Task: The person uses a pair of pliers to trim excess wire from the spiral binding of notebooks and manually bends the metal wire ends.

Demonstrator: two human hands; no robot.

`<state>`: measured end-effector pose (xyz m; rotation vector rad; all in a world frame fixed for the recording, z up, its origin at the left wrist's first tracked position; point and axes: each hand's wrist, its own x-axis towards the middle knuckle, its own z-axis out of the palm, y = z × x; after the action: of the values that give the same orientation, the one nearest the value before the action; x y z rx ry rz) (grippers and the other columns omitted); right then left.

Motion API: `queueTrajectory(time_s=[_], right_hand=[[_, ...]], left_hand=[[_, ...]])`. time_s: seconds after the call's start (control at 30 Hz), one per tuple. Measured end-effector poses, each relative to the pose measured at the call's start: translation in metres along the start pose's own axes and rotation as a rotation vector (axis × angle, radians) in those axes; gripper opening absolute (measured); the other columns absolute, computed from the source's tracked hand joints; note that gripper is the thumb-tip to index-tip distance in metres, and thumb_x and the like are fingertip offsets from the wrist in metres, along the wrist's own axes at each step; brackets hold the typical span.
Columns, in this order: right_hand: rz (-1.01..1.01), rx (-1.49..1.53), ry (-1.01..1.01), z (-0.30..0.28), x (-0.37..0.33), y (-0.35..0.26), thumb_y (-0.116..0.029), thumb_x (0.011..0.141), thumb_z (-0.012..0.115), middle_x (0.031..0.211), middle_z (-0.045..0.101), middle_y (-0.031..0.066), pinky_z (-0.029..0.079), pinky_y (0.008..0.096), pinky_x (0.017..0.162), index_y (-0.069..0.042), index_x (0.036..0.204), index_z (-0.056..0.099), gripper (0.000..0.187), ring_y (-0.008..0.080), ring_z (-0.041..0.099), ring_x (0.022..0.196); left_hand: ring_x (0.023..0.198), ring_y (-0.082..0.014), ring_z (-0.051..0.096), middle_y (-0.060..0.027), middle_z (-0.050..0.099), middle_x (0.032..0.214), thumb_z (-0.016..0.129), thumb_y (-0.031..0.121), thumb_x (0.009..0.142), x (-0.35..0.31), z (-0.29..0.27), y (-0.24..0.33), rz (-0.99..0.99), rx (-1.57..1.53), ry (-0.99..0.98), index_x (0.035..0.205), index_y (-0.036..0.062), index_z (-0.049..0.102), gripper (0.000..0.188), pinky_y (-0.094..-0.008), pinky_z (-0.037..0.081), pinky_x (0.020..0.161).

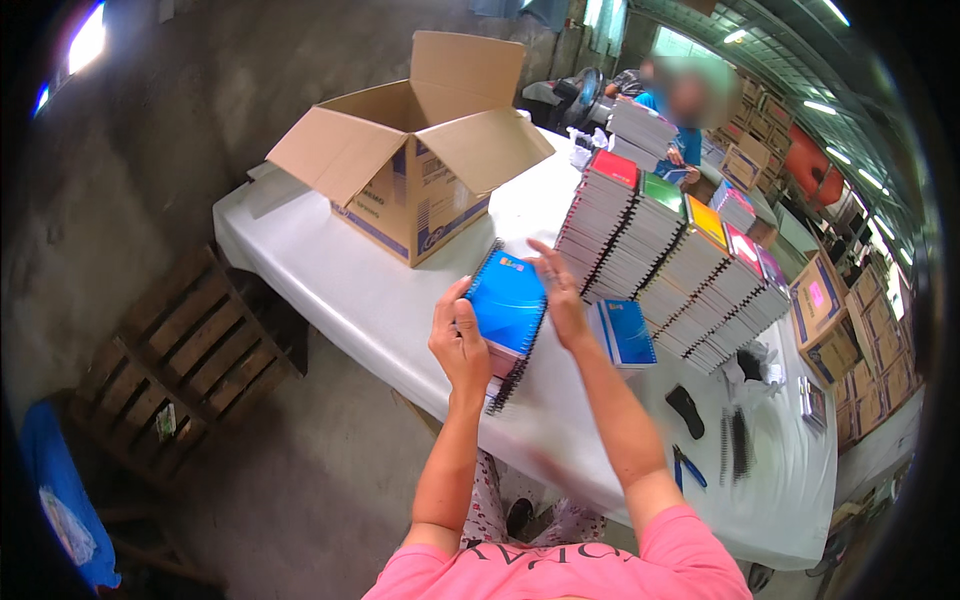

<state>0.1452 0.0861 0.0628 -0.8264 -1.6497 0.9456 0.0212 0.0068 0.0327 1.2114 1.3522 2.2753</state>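
A stack of blue-covered spiral notebooks (507, 303) is held upright above the near edge of the table, its black wire bindings showing on both sides. My left hand (460, 335) is closed round the stack's left side, thumb toward me. My right hand (560, 295) presses against the stack's right side, its fingers reaching to the far corner. Just right of it, a smaller pile of blue notebooks (628, 333) lies on the table.
An open cardboard box (375, 205) stands at the table's far left. Tall rows of spiral notebooks (640, 230) with coloured covers rise at the right. Nearer lie a black flat object (685, 411), blue-handled pliers (688, 467) and loose black spirals (736, 445). Behind, people work near stacked cartons.
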Motion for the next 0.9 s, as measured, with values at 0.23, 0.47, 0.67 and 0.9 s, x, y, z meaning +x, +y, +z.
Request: queueTrajectory(time_s=[0.23, 0.47, 0.67, 0.9], right_hand=[[-0.129, -0.135, 0.181, -0.028, -0.007, 0.011, -0.036, 0.097, 0.046, 0.119, 0.057, 0.0132, 0.038, 0.0327, 0.096, -0.008, 0.125, 0.053, 0.041, 0.0219, 0.053, 0.108], [0.613, -0.923, 0.316, -0.19, -0.093, 0.058, -0.053, 0.069, 0.072, 0.097, 0.066, 0.0152, 0.048, 0.0398, 0.081, -0.005, 0.099, 0.066, 0.057, 0.0315, 0.062, 0.089], [0.731, -0.887, 0.274, -0.199, -0.096, 0.049, -0.047, 0.063, 0.079, 0.087, 0.07, 0.0136, 0.047, 0.0467, 0.083, -0.007, 0.09, 0.072, 0.049, 0.0296, 0.066, 0.086], [0.646, -1.162, 0.381, -0.178, -0.095, 0.029, -0.039, 0.064, 0.08, 0.088, 0.07, 0.0108, 0.033, 0.0683, 0.089, -0.01, 0.084, 0.071, 0.036, 0.0297, 0.066, 0.09]], left_hand=[[0.108, -0.0224, 0.056, -0.0121, 0.059, 0.119, 0.034, 0.043, 0.1, -0.002, -0.005, 0.0, -0.043, 0.015, 0.08, 0.118, -0.0004, 0.056, 0.052, -0.0341, 0.042, 0.092], [0.116, -0.024, 0.045, -0.0109, 0.042, 0.123, 0.03, 0.038, 0.1, -0.013, -0.021, 0.067, 0.301, -0.153, 0.409, 0.116, 0.0034, 0.047, 0.041, -0.0381, 0.04, 0.095], [0.107, -0.0274, 0.048, -0.0152, 0.041, 0.114, 0.048, 0.025, 0.093, -0.063, 0.006, 0.106, 0.736, -0.101, -0.024, 0.105, 0.0017, 0.05, 0.027, -0.0345, 0.045, 0.085], [0.093, -0.0241, 0.052, -0.0148, 0.051, 0.108, 0.064, 0.007, 0.079, -0.097, 0.045, 0.106, 0.557, -0.055, -0.463, 0.104, 0.0017, 0.057, 0.026, -0.0348, 0.044, 0.082]])
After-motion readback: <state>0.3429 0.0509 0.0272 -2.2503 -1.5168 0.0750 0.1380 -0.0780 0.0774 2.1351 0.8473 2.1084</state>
